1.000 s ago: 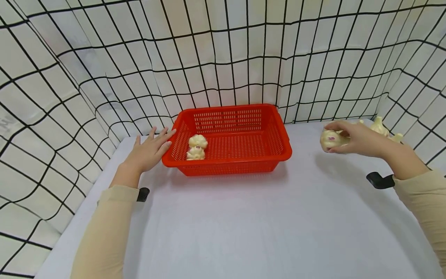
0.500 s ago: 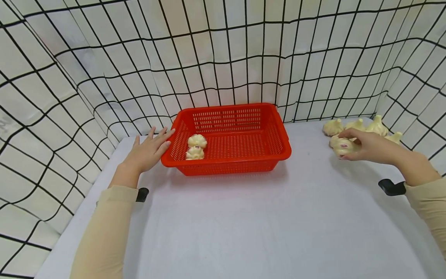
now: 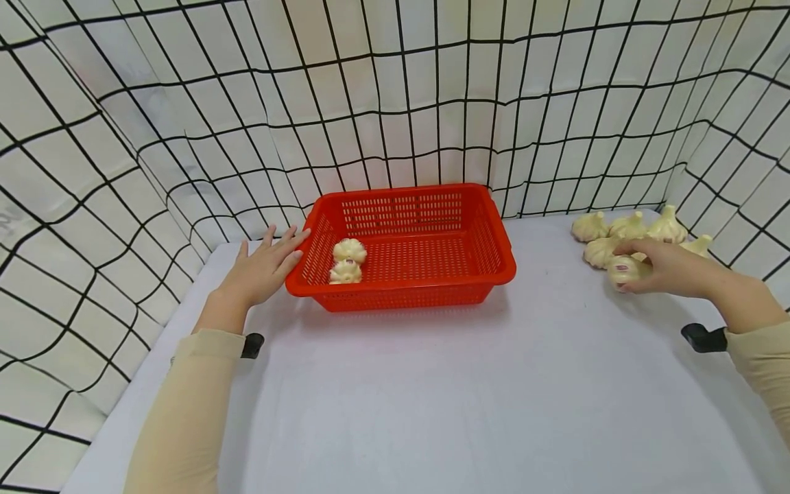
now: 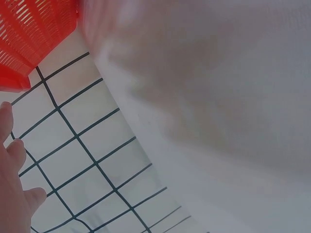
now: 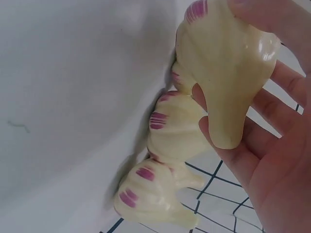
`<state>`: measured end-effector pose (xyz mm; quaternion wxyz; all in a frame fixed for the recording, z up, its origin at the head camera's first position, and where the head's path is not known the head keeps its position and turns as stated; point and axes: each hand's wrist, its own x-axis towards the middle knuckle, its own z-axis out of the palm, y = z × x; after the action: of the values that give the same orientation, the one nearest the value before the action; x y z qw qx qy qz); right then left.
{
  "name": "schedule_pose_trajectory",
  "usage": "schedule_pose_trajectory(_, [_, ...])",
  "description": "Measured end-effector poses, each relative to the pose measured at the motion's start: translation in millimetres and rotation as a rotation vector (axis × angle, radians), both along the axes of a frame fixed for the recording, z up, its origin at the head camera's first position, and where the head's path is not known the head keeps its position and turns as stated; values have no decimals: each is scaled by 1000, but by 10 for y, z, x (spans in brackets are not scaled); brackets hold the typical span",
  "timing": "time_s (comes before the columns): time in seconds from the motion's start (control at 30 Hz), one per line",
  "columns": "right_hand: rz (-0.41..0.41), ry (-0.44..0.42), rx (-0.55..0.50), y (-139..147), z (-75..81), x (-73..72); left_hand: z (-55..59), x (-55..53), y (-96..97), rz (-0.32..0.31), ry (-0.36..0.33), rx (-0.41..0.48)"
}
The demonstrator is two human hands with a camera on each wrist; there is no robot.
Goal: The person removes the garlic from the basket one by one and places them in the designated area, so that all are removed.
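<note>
My right hand (image 3: 673, 269) grips a garlic bulb (image 3: 625, 273) low over the table, in front of a cluster of garlic bulbs (image 3: 599, 252) at the right back corner. In the right wrist view the held garlic bulb (image 5: 226, 63) shows purple streaks and a long stem pointing toward the palm, with thumb and fingers on either side. My left hand (image 3: 262, 269) lies with spread, straight fingers against the left rim of a red plastic basket (image 3: 410, 289). Two garlic bulbs (image 3: 347, 270) sit inside the basket at its left end.
Black netting (image 3: 407, 110) over white sheeting walls the back and both sides. White cloth covers the table (image 3: 420, 405). More garlic bulbs (image 5: 150, 189) lie close together beyond the right hand, beside the netting.
The right hand has moved right and down with its garlic bulb, back beside the cluster, and more of the cluster shows. The left hand and basket have stayed in place.
</note>
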<state>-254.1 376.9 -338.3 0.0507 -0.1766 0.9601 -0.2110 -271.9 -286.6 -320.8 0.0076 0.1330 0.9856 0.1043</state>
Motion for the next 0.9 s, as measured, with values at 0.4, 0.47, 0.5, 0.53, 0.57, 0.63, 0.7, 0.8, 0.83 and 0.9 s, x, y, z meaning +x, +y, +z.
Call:
schedule_pose_trajectory(0.4, [-4, 5, 61, 104, -39, -20, 10, -5, -1, -1, -4, -1])
schedule_pose_trajectory(0.47, [-7, 12, 76, 102, -40, -30, 9, -2, -4, -1, 0, 3])
schedule_pose_trajectory(0.5, [-9, 17, 87, 97, -39, -37, 7, -3, -6, -2, 0, 6])
schedule_pose_trajectory(0.53, [-11, 23, 98, 91, -38, -45, 8, 1, -4, -2, 0, 7])
schedule_pose_trajectory(0.57, [-12, 30, 110, 85, -37, -54, 7, 4, -4, -2, 0, 8])
schedule_pose_trajectory(0.63, [-10, 46, 132, 69, -34, -70, 2, 6, -4, -1, -4, 8])
schedule_pose_trajectory(0.7, [-6, 56, 145, 53, -31, -80, -1, 6, -2, -1, -6, 6])
schedule_pose_trajectory(0.8, [3, 62, 156, 32, -27, -89, -5, 3, 0, -2, -6, 1])
schedule_pose_trajectory(0.83, [6, 62, 159, 24, -26, -91, -6, 1, 1, -2, -5, 0])
schedule_pose_trajectory(0.9, [17, 64, 168, 13, -26, -98, -8, -4, 1, -1, -6, -1])
